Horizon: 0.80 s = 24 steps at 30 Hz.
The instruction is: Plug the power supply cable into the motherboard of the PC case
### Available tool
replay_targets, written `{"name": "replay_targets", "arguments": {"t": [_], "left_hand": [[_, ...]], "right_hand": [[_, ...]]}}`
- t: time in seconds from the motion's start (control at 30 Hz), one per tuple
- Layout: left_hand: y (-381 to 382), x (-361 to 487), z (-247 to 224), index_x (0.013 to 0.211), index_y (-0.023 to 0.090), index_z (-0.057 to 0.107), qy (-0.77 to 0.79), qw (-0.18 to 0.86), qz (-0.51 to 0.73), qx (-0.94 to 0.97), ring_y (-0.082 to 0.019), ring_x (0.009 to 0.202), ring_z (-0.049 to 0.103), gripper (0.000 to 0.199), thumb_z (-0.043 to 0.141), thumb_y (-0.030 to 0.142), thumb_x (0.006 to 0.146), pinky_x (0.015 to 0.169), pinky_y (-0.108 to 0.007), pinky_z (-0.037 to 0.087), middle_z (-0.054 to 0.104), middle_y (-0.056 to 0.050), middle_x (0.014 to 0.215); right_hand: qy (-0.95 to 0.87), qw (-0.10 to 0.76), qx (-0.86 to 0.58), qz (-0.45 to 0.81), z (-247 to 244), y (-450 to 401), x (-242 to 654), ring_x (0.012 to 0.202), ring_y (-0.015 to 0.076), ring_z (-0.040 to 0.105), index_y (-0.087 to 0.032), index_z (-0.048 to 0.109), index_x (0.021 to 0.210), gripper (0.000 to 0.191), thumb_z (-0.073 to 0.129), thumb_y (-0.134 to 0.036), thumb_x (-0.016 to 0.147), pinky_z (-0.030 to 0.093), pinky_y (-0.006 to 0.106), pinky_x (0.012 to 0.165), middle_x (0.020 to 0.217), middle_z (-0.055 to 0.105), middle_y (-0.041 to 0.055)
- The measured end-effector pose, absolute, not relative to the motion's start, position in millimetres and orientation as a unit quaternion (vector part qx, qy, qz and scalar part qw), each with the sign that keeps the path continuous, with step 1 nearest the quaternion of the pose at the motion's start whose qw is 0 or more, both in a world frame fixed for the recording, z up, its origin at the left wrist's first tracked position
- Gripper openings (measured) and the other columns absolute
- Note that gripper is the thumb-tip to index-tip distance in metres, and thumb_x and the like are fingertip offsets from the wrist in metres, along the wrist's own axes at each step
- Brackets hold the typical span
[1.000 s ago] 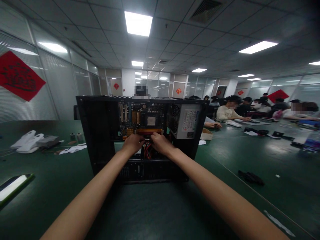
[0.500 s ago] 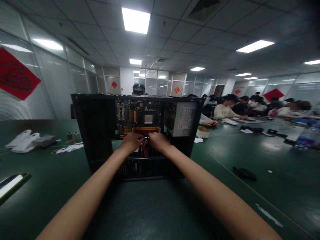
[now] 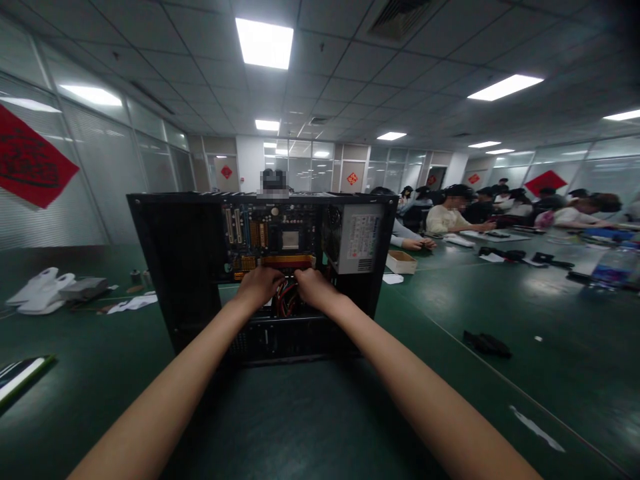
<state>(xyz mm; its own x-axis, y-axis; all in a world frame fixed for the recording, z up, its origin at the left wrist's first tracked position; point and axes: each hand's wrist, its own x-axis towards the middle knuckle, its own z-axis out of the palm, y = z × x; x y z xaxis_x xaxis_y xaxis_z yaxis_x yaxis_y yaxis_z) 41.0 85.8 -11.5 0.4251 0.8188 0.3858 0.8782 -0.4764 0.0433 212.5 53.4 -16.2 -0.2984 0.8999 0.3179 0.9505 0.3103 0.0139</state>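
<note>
A black computer case (image 3: 193, 260) stands upright on the green table with its open side toward me. Inside it are a motherboard (image 3: 295, 227) with a silver square chip and, at the upper right, a silver power supply (image 3: 363, 240). Both my hands reach in below the memory slots (image 3: 289, 261). My left hand (image 3: 259, 287) is closed, its fingertips bent at the board's lower edge. Close beside it, my right hand (image 3: 316, 288) is closed too. Red and black cables (image 3: 287, 297) hang between them. What the fingertips grip is hidden.
White plastic bags (image 3: 43, 290) and a grey box (image 3: 84, 289) lie at left. Right of the case are an open cardboard box (image 3: 401, 262), a black crumpled item (image 3: 486, 344) and a water bottle (image 3: 613, 270). Several people sit along the table at the right.
The case has shifted slightly left in view, with a small turn of the camera. Both hands stay at the same spot by the cables, fingers still closed.
</note>
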Motion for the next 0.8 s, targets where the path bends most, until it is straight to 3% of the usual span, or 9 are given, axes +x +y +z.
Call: {"name": "replay_targets", "arguments": {"t": [0.4, 0.8], "left_hand": [[77.4, 46.0, -6.7, 0.107, 0.028, 0.075, -0.509, 0.060, -0.153, -0.845, -0.024, 0.100, 0.069, 0.030, 0.048, 0.030, 0.094, 0.085, -0.029, 0.049, 0.075, -0.009, 0.108], [83.0, 43.5, -8.7, 0.109, 0.028, 0.076, -0.518, 0.076, -0.161, -0.837, -0.029, 0.101, 0.070, 0.033, 0.047, 0.032, 0.093, 0.082, -0.035, 0.051, 0.075, -0.008, 0.107]], "right_hand": [[-0.785, 0.123, -0.599, -0.098, -15.7, 59.0, 214.1, 0.102, 0.0308, 0.069, -0.009, 0.070, 0.107, 0.032, 0.047, -0.004, 0.085, 0.053, 0.035, 0.086, 0.106, 0.070, 0.0213], [-0.780, 0.146, -0.601, -0.097, -17.2, 62.1, 212.6, 0.098, 0.0297, 0.069, -0.010, 0.071, 0.109, 0.033, 0.051, -0.007, 0.083, 0.053, 0.034, 0.083, 0.105, 0.071, 0.0212]]}}
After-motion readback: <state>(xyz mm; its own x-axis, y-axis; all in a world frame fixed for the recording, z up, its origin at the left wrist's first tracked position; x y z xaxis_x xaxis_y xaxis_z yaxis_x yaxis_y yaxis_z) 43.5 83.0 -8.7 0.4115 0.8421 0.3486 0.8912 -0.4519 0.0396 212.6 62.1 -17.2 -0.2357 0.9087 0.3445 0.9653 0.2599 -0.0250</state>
